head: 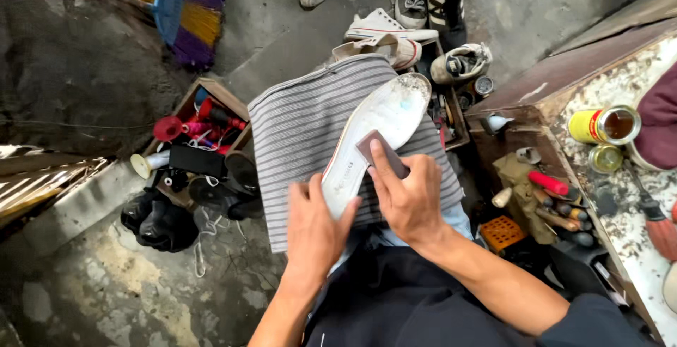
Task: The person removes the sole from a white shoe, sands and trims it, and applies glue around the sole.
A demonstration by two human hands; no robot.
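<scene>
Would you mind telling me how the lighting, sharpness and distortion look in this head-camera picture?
Head view: soft, even daylight with faint shadows; wide-angle bending shows at the edges; the left hand, right hand, white shoe sole and grey block are sharp; a slight sheen sits on the yellow can.

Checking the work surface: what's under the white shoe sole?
A grey striped cloth lies under the white shoe sole, draped over the person's lap. The part directly beneath the sole is hidden.

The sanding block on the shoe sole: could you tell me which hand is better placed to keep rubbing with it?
Right hand: its fingers already press the sanding block against the white sole, while the left hand grips the sole's near end to steady it.
</scene>
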